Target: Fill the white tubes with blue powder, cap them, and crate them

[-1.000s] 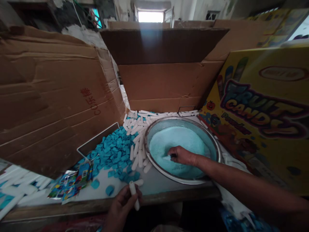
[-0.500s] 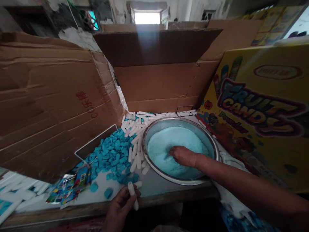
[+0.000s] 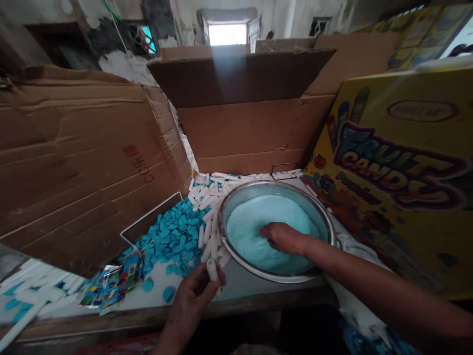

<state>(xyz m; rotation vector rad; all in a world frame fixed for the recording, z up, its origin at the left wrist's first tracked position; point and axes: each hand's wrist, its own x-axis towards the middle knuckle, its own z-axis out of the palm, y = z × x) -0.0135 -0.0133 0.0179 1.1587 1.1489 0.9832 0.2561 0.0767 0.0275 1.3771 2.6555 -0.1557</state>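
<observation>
My left hand (image 3: 195, 295) grips a small white tube (image 3: 212, 270) upright near the table's front edge, open end up. My right hand (image 3: 281, 237) reaches into a round metal bowl (image 3: 236, 197) and rests curled on the light blue powder (image 3: 258, 217); whatever its fingers hold is hidden. Several white tubes (image 3: 209, 197) lie in a heap left of and behind the bowl. A pile of blue caps (image 3: 173, 231) spreads further left.
Cardboard boxes (image 3: 74, 158) wall in the table on the left and back. A yellow "Fruit Candy" carton (image 3: 402, 172) leans on the right. Colourful wrappers (image 3: 111, 282) and more white tubes (image 3: 33, 286) lie at the front left. A metal frame (image 3: 148, 217) edges the caps.
My left hand has lifted the white tube and turned it more upright, closer to the bowl. My right hand stays in the powder, shifted slightly.
</observation>
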